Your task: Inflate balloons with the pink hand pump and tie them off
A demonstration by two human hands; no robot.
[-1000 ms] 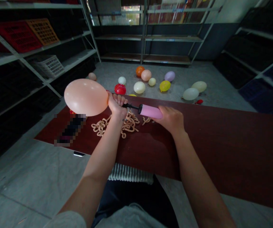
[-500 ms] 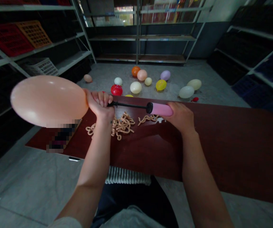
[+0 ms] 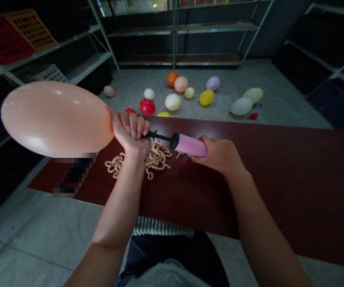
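Two bare hands work above a dark red worktop. Far left of the fingers, a large peach balloon is inflated and stretches out sideways over the worktop's left end, its neck disappearing into the left hand. That hand's fingers are curled shut around the balloon neck and the black nozzle end of the pump, knuckles up. Just below and to either side of the left hand, a loose heap of uninflated peach balloons lies on the worktop. To the right of the left fingers, a short length of black pump rod shows, running into the pink pump barrel. The right hand wraps the barrel's far end, fingers closed on it; fingertips are hidden under the barrel. Pump lies nearly level, tilted slightly down to the right. Beyond both hands, on the grey floor, many inflated balloons of mixed colours lie scattered, well apart from the worktop. Metal shelving stands behind.
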